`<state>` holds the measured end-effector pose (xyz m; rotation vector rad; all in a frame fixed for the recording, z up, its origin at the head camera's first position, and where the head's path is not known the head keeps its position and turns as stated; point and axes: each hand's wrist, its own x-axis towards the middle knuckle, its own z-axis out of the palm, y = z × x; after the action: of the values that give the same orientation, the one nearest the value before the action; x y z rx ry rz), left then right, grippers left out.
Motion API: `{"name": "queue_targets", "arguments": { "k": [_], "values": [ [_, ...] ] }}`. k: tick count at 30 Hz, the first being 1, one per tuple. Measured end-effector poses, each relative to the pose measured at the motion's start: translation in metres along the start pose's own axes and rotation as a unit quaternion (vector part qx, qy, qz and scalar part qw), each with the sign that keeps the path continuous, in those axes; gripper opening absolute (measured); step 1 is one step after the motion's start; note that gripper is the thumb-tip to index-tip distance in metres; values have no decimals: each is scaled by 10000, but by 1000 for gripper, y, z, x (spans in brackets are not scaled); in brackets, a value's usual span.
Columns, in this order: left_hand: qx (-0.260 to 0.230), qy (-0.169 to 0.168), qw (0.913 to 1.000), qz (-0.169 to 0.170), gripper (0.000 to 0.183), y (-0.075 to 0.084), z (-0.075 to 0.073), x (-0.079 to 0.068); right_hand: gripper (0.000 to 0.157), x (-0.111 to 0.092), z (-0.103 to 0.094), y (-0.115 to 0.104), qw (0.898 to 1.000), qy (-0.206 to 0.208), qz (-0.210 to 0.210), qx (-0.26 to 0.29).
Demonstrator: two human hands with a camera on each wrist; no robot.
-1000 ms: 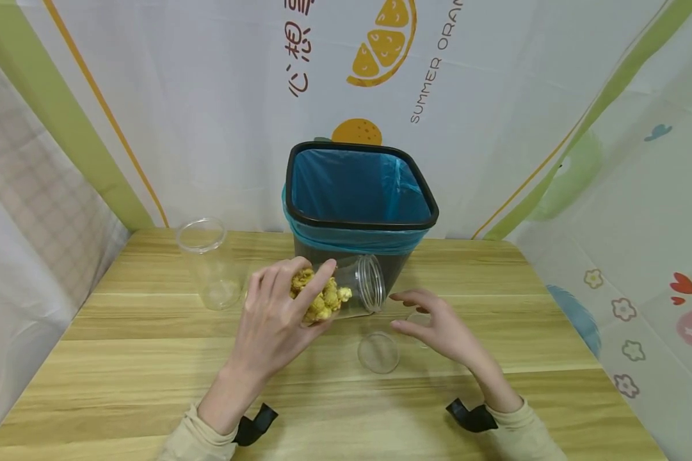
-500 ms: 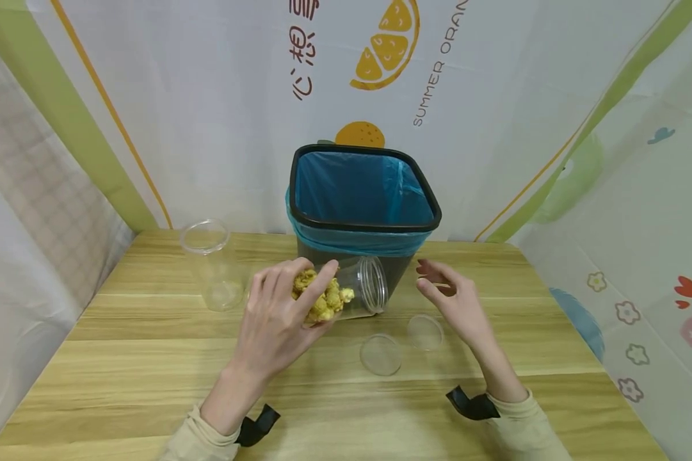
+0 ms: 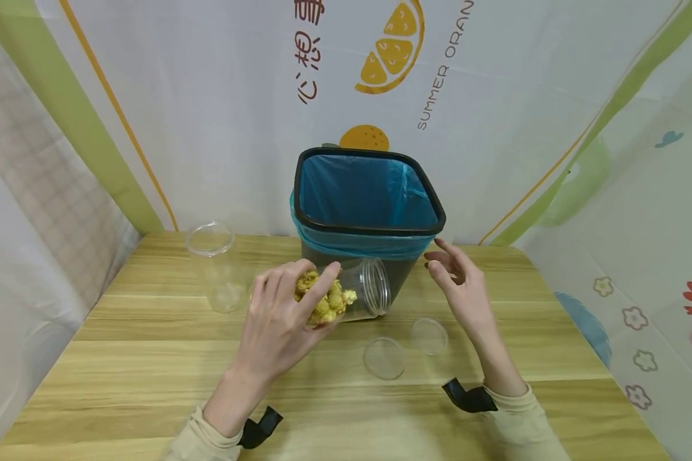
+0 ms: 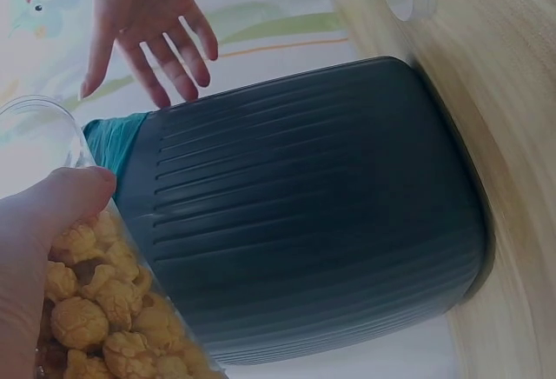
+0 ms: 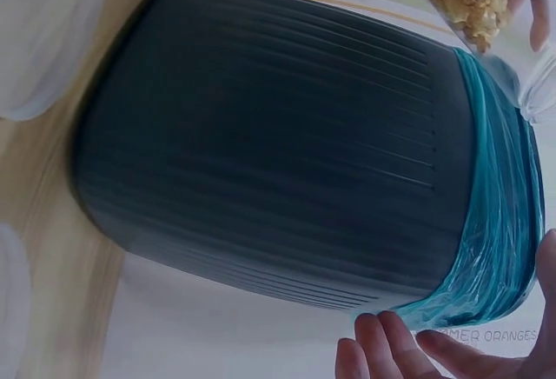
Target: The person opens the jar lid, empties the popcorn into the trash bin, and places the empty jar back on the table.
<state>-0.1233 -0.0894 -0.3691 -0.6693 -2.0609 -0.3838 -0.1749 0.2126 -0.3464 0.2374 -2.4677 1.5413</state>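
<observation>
My left hand (image 3: 279, 320) grips a clear plastic jar (image 3: 357, 285) that is tipped on its side, its threaded mouth toward the right. Caramel-coloured popcorn (image 4: 117, 318) fills the jar's lower part, behind my fingers. Just behind the jar stands a dark trash bin (image 3: 371, 224), lined with a blue bag (image 5: 495, 214) folded over its rim. My right hand (image 3: 461, 282) is held beside the bin's right side with fingers loosely bent, nothing in it. In the right wrist view its fingertips are right at the bag's edge.
A clear empty jar (image 3: 213, 269) stands upright on the table at left. Two clear round lids (image 3: 383, 358) lie on the wooden table (image 3: 150, 384) in front of the bin. Printed curtains (image 3: 236, 115) hang behind and at the sides.
My right hand has moved away from above the right lid, rightward and up to the bin's side, uncovering that lid. My left hand holds the jar nearly still.
</observation>
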Motion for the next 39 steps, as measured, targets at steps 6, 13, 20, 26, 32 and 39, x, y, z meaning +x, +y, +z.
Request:
{"name": "queue_targets", "arguments": {
  "k": [6, 13, 20, 26, 32, 39],
  "values": [
    [27, 12, 10000, 27, 85, 1, 0, 0, 51, 5, -1, -5, 9986, 194, -106, 481],
    [56, 80, 9999, 45, 83, 1, 0, 0, 50, 10, -1, -8, 9954, 417, -168, 844],
    [97, 145, 9998, 22, 85, 1, 0, -1, 52, 14, -1, -17, 9923, 449, -46, 1153],
    [159, 234, 9996, 27, 88, -3, -2, 1, 51, 21, 0, -28, 9882, 498, 2, 1448],
    [209, 418, 9988, 123, 90, -7, -4, 4, 55, 24, 4, -35, 9859, 427, 41, 1620],
    [318, 461, 9982, 215, 89, -12, -11, 9, 56, 29, 10, -36, 9875, 350, 27, 1539]
  ]
}}
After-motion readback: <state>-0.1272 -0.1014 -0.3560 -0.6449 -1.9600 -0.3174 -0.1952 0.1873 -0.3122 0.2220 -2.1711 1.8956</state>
